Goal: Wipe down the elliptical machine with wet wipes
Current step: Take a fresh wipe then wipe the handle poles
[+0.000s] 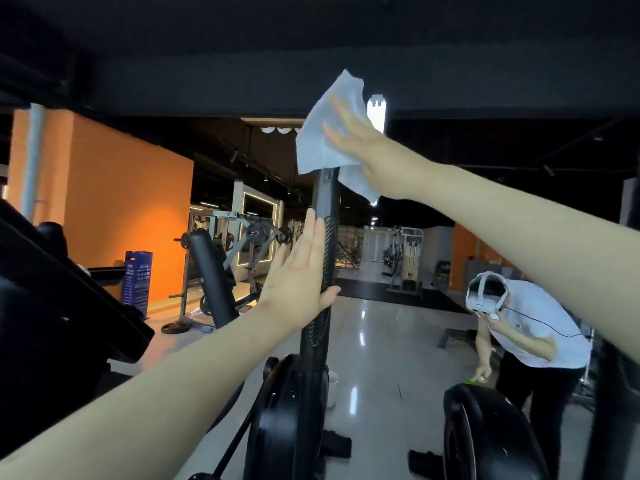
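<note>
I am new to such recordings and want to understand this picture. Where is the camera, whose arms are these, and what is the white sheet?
The camera sits on a person's head and looks forward, so the two arms reaching in are that person's own. The place is a gym. The left hand lies flat, fingers straight, against the black upright handle bar of an elliptical machine. The right hand presses a thin white wet wipe against the top of that bar. At the right, another person in a white shirt bends over a second black machine and wears a white headset.
</note>
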